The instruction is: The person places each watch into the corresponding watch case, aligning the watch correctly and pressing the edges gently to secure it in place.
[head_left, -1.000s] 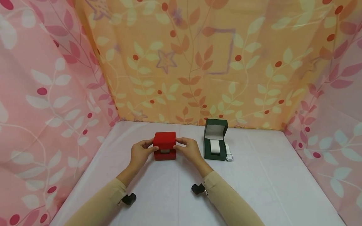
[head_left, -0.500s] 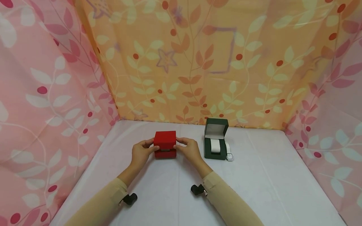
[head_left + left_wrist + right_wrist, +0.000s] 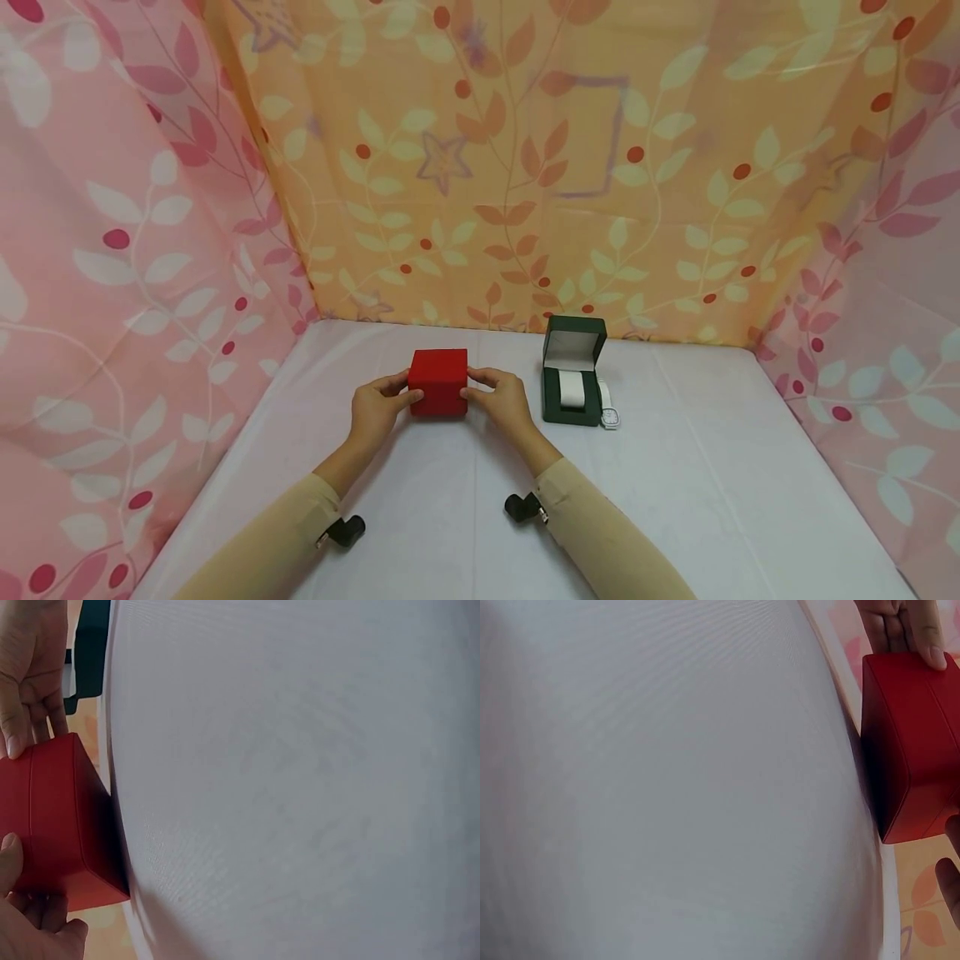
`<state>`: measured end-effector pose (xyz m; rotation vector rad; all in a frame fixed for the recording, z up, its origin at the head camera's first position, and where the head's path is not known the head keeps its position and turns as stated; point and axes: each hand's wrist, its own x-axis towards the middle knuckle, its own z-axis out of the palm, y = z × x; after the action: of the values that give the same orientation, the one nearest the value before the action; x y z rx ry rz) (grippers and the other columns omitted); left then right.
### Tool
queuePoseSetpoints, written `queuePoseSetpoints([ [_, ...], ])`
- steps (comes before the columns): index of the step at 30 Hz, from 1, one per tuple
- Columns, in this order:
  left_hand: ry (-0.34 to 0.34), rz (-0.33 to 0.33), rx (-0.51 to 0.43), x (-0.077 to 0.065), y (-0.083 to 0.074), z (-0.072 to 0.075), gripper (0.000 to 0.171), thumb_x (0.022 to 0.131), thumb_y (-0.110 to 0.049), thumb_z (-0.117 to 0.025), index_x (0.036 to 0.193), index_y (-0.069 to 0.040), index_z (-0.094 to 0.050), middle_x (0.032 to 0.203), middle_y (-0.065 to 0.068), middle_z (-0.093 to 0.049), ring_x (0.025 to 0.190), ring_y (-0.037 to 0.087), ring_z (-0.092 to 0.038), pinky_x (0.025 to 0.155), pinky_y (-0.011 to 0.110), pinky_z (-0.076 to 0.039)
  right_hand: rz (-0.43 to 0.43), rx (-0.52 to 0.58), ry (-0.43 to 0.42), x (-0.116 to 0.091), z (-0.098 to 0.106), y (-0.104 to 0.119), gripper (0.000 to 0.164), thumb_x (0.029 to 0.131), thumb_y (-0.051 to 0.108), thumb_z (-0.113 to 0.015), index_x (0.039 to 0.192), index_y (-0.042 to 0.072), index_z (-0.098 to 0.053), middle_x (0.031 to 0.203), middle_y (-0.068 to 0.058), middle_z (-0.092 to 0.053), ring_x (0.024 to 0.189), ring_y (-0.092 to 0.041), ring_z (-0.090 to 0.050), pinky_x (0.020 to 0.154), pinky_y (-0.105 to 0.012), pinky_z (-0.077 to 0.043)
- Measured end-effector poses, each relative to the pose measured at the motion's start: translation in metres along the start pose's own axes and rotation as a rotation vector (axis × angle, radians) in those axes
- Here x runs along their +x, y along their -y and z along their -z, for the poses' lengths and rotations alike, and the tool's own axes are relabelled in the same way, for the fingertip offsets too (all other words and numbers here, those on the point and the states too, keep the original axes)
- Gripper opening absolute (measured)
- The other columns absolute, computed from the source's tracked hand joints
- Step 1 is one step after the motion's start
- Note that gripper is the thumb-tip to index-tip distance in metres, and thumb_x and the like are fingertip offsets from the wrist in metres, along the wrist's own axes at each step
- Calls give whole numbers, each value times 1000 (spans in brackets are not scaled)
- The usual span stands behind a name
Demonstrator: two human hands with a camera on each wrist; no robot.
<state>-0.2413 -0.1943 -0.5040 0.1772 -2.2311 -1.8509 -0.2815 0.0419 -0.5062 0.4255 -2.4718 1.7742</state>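
Observation:
A red watch box (image 3: 438,385) stands on the white-covered table with its lid down, left of centre in the head view. My left hand (image 3: 372,413) holds its left side between thumb and fingers. On the right side, my right hand (image 3: 505,403) holds it in the same way, thumb on the front face. Both wrist views show the lid seam as a thin line across the red box (image 3: 49,817), with thumbs close to that line. The inside of the box is hidden.
To the right, a green watch box (image 3: 551,400) stands with its lid raised and a white cushion (image 3: 572,389) inside. A white watch (image 3: 611,417) lies against its right side. Flowered cloth (image 3: 525,167) encloses the white table (image 3: 712,467) at the back and sides.
The red watch box's lid has come down under both hands. The gap that showed a pale piece inside has gone. The green box and the watch have stayed put.

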Motion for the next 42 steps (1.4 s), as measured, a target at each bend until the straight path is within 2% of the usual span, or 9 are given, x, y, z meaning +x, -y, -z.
queuePoseSetpoints([
  [6, 15, 6, 33, 1, -3, 0, 53, 79, -16, -90, 128, -7, -72, 129, 9, -71, 125, 26, -65, 92, 27, -57, -6, 6, -8, 0, 0, 0, 38, 84, 17, -86, 120, 10, -77, 122, -5, -75, 125, -27, -64, 111, -51, -46],
  [12, 35, 6, 20, 3, -1, 0, 53, 80, -11, -89, 129, -4, -71, 130, 9, -70, 126, 25, -65, 89, 23, -57, -28, 0, -17, 0, -2, -2, 37, 83, 15, -86, 118, 10, -77, 122, -4, -75, 124, -27, -64, 111, -51, -46],
  [16, 42, 5, 45, 3, 0, -1, 51, 81, -10, -88, 128, -3, -71, 129, 10, -71, 124, 26, -66, 87, 22, -58, -56, 8, -31, -1, -4, -4, 34, 84, 12, -84, 117, 11, -77, 122, -3, -75, 125, -27, -64, 109, -50, -47],
  [23, 47, -12, 85, 3, 0, -2, 49, 81, -7, -87, 126, 0, -71, 129, 12, -70, 123, 29, -66, 85, 20, -58, -76, 22, -33, 1, -9, -4, 32, 85, 8, -83, 116, 8, -77, 122, -5, -75, 124, -26, -65, 105, -43, -53],
  [29, 61, -18, 87, 4, -2, -1, 48, 82, -5, -86, 127, 2, -70, 128, 15, -70, 123, 30, -66, 85, 18, -57, -80, 14, -21, 2, -8, -4, 32, 86, 9, -83, 117, 10, -77, 122, -4, -75, 123, -27, -65, 104, -44, -53],
  [32, 94, -17, 72, 6, -2, 1, 47, 83, -3, -83, 127, 4, -69, 128, 18, -70, 123, 32, -66, 85, 17, -57, -62, -50, 30, 3, -3, -3, 34, 88, 15, -82, 121, 11, -75, 125, -4, -73, 122, -27, -65, 106, -47, -51],
  [35, 151, -5, 82, 7, -3, 5, 45, 86, -3, -81, 129, 3, -66, 130, 20, -69, 122, 32, -66, 87, 19, -57, -41, -142, 116, 4, 6, 1, 38, 91, 23, -79, 127, 12, -71, 128, -6, -71, 123, -26, -63, 108, -49, -50],
  [38, 217, 9, 109, 7, -6, 11, 45, 90, -5, -77, 132, 3, -63, 131, 21, -67, 122, 33, -66, 91, 24, -57, -30, -216, 205, 5, 14, 6, 44, 93, 29, -77, 133, 13, -68, 132, -5, -69, 126, -26, -61, 108, -50, -49],
  [42, 270, 32, 125, 6, -11, 17, 49, 92, -9, -76, 136, 3, -57, 135, 22, -64, 123, 35, -65, 95, 33, -58, -34, -278, 289, 2, 18, 14, 52, 94, 35, -74, 140, 16, -63, 137, -4, -65, 129, -27, -58, 108, -52, -48],
])
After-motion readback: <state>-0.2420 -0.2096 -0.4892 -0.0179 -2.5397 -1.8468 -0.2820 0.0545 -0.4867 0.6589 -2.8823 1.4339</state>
